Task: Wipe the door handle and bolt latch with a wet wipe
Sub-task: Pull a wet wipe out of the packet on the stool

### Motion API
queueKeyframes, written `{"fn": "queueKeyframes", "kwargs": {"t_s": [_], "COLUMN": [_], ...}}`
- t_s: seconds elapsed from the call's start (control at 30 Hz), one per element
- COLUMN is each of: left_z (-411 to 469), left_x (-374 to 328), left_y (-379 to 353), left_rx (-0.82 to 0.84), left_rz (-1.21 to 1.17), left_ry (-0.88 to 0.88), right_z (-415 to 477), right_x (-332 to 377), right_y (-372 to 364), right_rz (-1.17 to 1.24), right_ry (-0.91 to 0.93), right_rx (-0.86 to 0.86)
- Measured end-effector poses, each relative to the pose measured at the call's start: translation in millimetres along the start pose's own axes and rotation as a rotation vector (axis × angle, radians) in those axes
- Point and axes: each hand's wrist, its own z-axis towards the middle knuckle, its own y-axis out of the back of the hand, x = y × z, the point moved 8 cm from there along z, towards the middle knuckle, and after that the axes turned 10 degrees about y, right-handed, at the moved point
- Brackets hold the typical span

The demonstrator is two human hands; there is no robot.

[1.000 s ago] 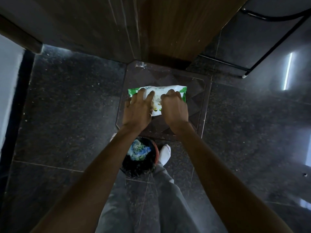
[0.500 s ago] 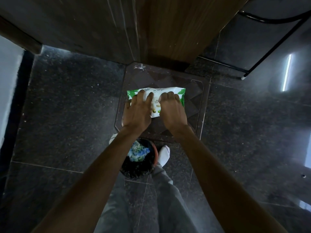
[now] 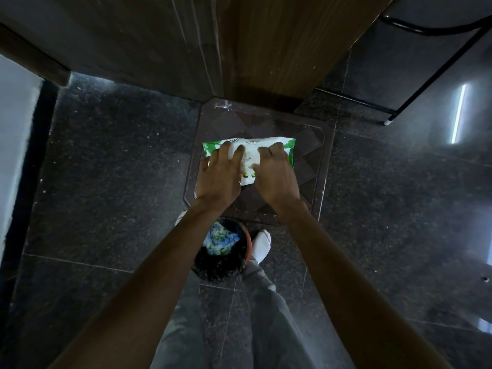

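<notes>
A green and white wet wipe pack lies flat on a brown plastic stool in front of the wooden door. My left hand presses down on the pack's left half with its fingers spread. On the right half, my right hand has its fingers curled, the tips at the pack's middle. Only the foot of the door shows; its handle and bolt latch are out of view.
A small bin with a black liner and crumpled blue-green waste stands on the dark granite floor just below the stool. My foot in a white sock is beside it. A black cable runs across the top right.
Both hands stay on the pack. My right fingers have curled in tighter towards the pack's middle, and my left fingers have spread a little.
</notes>
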Motion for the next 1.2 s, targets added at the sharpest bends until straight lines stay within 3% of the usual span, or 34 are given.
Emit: {"fn": "queueKeyframes", "kwargs": {"t_s": [0.23, 0.4, 0.57, 0.7, 1.07, 1.2], "left_z": [1, 2, 2, 1, -5, -11], "left_x": [1, 0, 3, 7, 8, 11], "left_y": [-2, -4, -1, 2, 6, 23], "left_rx": [0.024, 0.065, 0.077, 0.076, 0.083, 0.008], "left_rz": [0.005, -0.006, -0.058, -0.091, -0.158, -0.341], "left_ry": [0.007, 0.013, -0.001, 0.0, -0.011, -0.067], "right_z": [-1, -1, -1, 1, -4, -10], "right_x": [5, 20, 15, 13, 14, 19], "right_y": [10, 19, 13, 7, 21, 24], "right_rz": [-0.013, 0.154, 0.332, 0.279, 0.409, 0.477], "right_ry": [0.005, 0.054, -0.005, 0.018, -0.042, -0.068], "right_rx": [-0.081, -0.16, -0.138, -0.112, -0.331, -0.379]}}
